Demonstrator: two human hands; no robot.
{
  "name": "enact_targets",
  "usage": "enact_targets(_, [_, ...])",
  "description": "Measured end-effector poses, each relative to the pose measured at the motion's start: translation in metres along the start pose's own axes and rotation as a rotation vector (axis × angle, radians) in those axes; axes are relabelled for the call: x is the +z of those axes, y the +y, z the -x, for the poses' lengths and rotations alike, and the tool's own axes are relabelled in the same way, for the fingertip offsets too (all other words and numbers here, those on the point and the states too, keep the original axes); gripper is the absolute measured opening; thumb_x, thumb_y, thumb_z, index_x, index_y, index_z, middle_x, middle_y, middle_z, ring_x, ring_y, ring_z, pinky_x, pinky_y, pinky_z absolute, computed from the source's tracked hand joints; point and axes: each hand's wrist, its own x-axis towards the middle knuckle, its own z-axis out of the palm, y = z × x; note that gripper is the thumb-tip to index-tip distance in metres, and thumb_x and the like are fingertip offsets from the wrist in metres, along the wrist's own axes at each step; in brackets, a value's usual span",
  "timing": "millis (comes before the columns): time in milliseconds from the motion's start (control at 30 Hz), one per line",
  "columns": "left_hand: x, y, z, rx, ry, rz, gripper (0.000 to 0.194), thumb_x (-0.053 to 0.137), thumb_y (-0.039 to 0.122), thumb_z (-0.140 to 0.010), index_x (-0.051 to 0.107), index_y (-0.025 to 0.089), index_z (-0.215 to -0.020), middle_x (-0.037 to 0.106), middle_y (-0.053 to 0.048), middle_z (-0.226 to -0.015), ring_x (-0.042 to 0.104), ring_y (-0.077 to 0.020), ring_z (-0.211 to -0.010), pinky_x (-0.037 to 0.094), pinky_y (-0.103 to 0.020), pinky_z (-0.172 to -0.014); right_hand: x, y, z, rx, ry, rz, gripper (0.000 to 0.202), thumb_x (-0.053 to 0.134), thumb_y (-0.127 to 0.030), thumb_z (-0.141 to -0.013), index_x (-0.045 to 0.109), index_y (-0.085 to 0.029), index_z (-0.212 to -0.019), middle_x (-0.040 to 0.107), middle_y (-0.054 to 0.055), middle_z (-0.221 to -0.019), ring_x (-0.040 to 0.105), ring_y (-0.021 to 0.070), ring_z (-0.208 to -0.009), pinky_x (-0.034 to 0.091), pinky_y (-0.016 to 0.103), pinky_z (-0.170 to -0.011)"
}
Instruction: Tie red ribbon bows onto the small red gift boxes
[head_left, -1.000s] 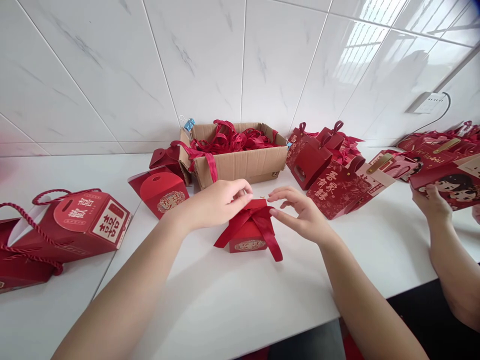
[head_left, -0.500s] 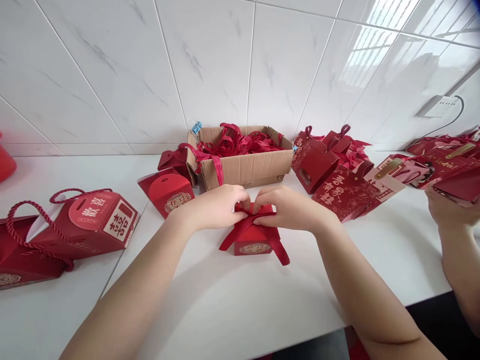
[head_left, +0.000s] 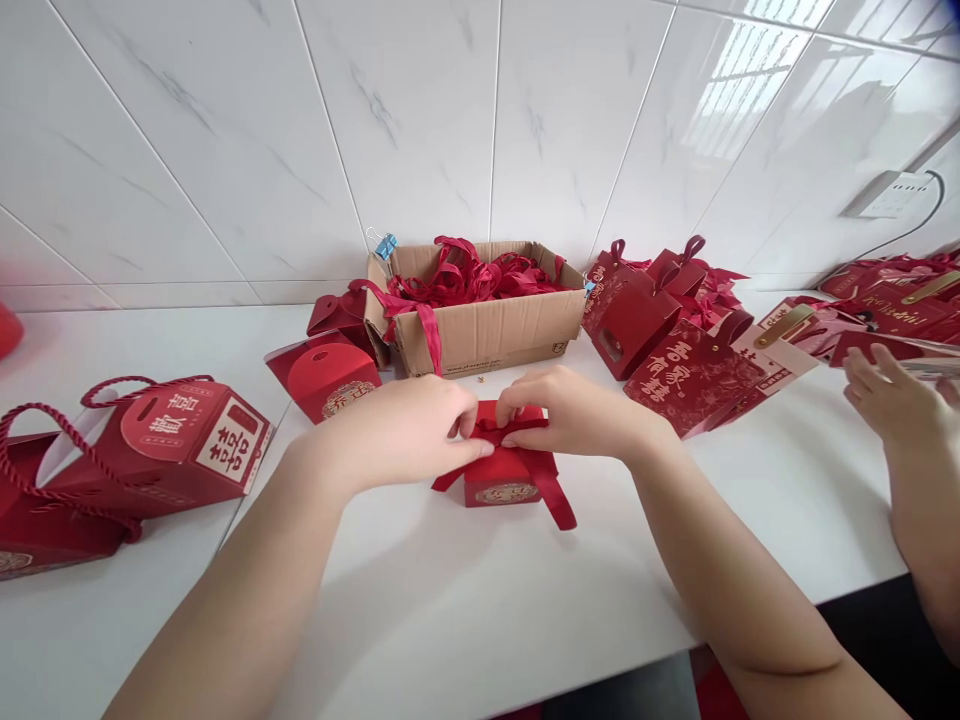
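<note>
A small red gift box (head_left: 501, 492) with a pale gold emblem stands on the white table in front of me. Across its top runs a red ribbon (head_left: 553, 492), its two tails hanging off the left and right sides. My left hand (head_left: 420, 425) comes in from the left, thumb and fingers closed at the ribbon where it crosses the top. From the right, my right hand (head_left: 559, 415) pinches the ribbon beside it. The fingers partly hide the ribbon's middle, so I cannot tell how it is knotted.
Behind the box is a cardboard carton (head_left: 502, 330) of loose red ribbons, with a blue binder clip (head_left: 385, 246) on its corner. Red boxes (head_left: 334, 380) stand left of it, rope-handled boxes (head_left: 180, 440) farther left, gift bags (head_left: 694, 375) right. A co-worker's hand (head_left: 892, 400) is at far right.
My left hand has shifted slightly left and lower across the box's left side, while my right stays at the ribbon. The co-worker's hand has opened out from the red item it held.
</note>
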Motion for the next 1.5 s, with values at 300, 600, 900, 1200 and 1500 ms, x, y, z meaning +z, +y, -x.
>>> enact_targets(300, [0.0, 0.006, 0.004, 0.017, -0.217, -0.078, 0.028, 0.044, 0.029, -0.081, 0.035, 0.019, -0.056, 0.04, 0.0, -0.054, 0.027, -0.0116, -0.042, 0.02, -0.029, -0.041, 0.002, 0.001, -0.001, 0.027, -0.037, 0.064, 0.011, 0.057, -0.01, -0.076, 0.06, -0.018, -0.07, 0.059, -0.001, -0.071, 0.047, 0.0097, -0.063, 0.03, 0.023, -0.053])
enact_targets(600, [0.002, 0.008, 0.035, -0.048, -0.312, -0.044, 0.026, 0.049, 0.032, -0.075, 0.038, 0.019, -0.055, 0.044, -0.001, -0.052, 0.03, -0.0114, -0.041, 0.018, -0.029, -0.04, 0.006, 0.003, -0.002, 0.003, -0.022, 0.06, 0.012, 0.058, -0.008, -0.075, 0.061, -0.018, -0.069, 0.06, 0.0, -0.073, 0.048, 0.0101, -0.063, 0.032, 0.023, -0.054])
enact_targets(900, [-0.006, 0.001, 0.017, 0.006, -0.042, -0.085, 0.014, 0.045, 0.033, -0.08, 0.053, 0.024, -0.073, 0.061, -0.001, -0.068, 0.051, -0.0163, -0.052, 0.028, -0.029, -0.044, -0.011, 0.013, 0.027, -0.013, 0.07, -0.086, 0.024, 0.061, -0.018, -0.08, 0.062, -0.023, -0.103, 0.068, 0.002, -0.103, 0.062, 0.0172, -0.091, 0.05, 0.031, -0.078])
enact_targets(1200, [0.005, 0.006, -0.011, 0.086, 0.078, 0.064, 0.016, 0.046, 0.025, -0.08, 0.049, 0.027, -0.095, 0.063, 0.002, -0.084, 0.052, -0.014, -0.058, 0.033, -0.026, -0.045, 0.039, 0.039, 0.045, -0.053, 0.438, -0.182, 0.019, 0.064, -0.025, -0.082, 0.063, -0.023, -0.101, 0.068, 0.004, -0.091, 0.06, 0.0175, -0.082, 0.051, 0.033, -0.068])
enact_targets(1500, [0.007, 0.003, -0.016, 0.161, 0.087, 0.05, 0.008, 0.046, 0.024, -0.081, 0.053, 0.024, -0.076, 0.062, 0.002, -0.088, 0.051, -0.0127, -0.059, 0.034, -0.027, -0.047, 0.05, 0.036, 0.04, -0.117, 0.639, -0.098, 0.012, 0.06, -0.014, -0.084, 0.066, -0.023, -0.09, 0.069, 0.002, -0.077, 0.058, 0.0151, -0.07, 0.049, 0.029, -0.058])
